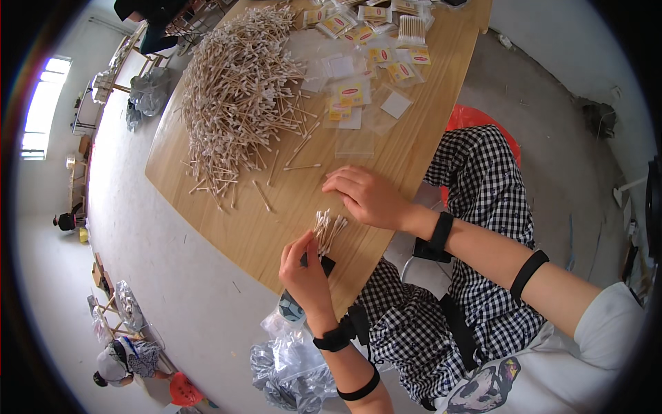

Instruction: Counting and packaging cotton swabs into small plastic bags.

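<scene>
My left hand [305, 276] is at the table's near edge, its thumb and fingers closed at a small bunch of cotton swabs [329, 233]. The bunch fans out into two clumps, white tips upward; the exact grip is partly hidden behind the fingers. A small dark object [325, 266] shows beside that hand, under the swabs. Just above and right of the bunch, my right hand [367, 198] hovers palm down. Its fingers are loosely bent, with the thumb apart, and nothing shows in them. A few loose swabs [262, 196] lie left of it.
A large heap of cotton swabs [234, 90] covers the table's far left. Clear bags with yellow-and-white cards [348, 93] and filled swab packs [412, 29] lie at the far right. Plastic bags [293, 369] sit below the edge of the wooden table [403, 155]. Another person [124, 360] bends at lower left.
</scene>
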`<state>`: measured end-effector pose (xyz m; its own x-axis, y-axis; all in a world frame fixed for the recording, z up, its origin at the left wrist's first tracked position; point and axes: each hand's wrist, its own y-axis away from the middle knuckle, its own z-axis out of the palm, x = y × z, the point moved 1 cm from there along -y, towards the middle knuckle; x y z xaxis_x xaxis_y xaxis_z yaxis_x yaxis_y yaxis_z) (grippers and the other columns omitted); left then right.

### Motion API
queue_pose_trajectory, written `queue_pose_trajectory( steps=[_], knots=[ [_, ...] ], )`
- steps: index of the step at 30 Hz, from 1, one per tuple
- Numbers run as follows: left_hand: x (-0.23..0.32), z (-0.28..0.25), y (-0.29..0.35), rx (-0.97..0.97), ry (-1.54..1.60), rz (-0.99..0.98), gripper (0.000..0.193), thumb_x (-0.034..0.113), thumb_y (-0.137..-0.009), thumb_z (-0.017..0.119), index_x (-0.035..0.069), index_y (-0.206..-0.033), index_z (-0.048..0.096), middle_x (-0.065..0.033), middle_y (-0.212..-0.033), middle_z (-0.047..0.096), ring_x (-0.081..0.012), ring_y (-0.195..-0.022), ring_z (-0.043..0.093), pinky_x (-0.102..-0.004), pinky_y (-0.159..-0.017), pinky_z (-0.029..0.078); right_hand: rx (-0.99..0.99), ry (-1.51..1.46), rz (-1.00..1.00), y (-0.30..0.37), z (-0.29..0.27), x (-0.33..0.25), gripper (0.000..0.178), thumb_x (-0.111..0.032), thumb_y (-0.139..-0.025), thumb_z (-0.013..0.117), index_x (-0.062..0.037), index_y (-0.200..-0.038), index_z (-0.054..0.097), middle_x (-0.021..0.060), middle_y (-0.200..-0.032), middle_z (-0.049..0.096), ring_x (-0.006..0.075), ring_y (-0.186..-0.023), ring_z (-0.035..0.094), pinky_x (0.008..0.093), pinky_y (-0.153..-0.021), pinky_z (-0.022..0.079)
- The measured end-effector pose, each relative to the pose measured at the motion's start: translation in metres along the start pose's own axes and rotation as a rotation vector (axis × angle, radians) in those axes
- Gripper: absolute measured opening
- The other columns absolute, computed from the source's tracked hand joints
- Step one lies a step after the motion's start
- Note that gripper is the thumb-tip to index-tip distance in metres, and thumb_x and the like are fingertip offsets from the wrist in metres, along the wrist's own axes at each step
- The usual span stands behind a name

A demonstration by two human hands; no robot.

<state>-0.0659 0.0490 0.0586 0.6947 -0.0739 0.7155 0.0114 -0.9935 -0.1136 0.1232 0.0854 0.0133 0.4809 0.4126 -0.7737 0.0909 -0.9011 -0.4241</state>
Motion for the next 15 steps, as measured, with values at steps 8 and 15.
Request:
queue_pose_trajectory(
  steps=[8,15],
  knots=[
    [-0.014,0.0,-0.013,0.047,0.186,-0.126,0.012,0.001,-0.088,0.069,-0.001,-0.099,0.073,-0.0099,-0.091,0.072,-0.0169,-0.083,0.068,-0.0283,-0.078,0.053,-0.024,0.01,0.008,0.0,0.001,0.001,0.031,0.005,-0.08,0.06,-0.0052,-0.108,0.062,0.0107,-0.116,0.065,0.0295,-0.115,0.059,0.0409,-0.1,0.047],
    [-0.028,0.004,-0.036,0.133,0.137,-0.123,0.015,0.003,-0.09,0.067,-0.002,-0.102,0.072,-0.0097,-0.093,0.071,-0.0173,-0.087,0.067,-0.0286,-0.079,0.053,-0.022,0.017,0.013,0.0,0.001,0.0,0.031,0.006,-0.079,0.059,-0.0055,-0.108,0.062,0.0107,-0.116,0.065,0.0302,-0.114,0.059,0.041,-0.1,0.047]
  ],
)
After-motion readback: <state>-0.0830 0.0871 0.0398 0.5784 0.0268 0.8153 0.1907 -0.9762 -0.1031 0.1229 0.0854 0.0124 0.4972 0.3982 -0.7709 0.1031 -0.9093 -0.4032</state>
